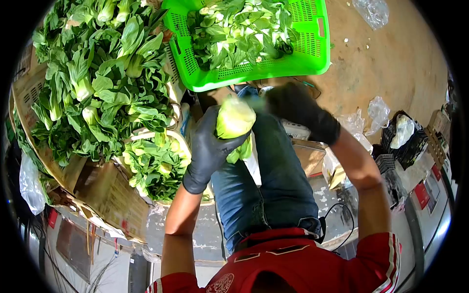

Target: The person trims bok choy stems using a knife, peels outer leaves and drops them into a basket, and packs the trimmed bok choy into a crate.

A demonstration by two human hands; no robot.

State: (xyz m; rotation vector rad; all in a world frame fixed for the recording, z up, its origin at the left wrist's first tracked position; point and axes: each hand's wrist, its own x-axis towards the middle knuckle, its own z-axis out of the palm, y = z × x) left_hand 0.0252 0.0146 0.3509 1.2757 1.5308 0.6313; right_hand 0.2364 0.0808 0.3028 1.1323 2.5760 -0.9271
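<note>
My left hand (212, 146), in a black glove, is closed round a head of bok choy (236, 118) above my lap. Its pale cut base points up and away from me, and its leaves hang below my fingers. My right hand (298, 110), also gloved in black, is smeared by motion just to the right of the bok choy. It is closed on what looks like a small knife (256, 102), whose blurred greenish blade reaches toward the pale base. Whether the blade touches the base, I cannot tell.
A bright green crate (254, 78) with bok choy and leaves lies ahead. At left stands a large basket (53, 158) heaped with bok choy, and a smaller basket of bok choy (159, 163) sits nearer me. Plastic bags (378, 115) and a black crate (405, 139) lie at right.
</note>
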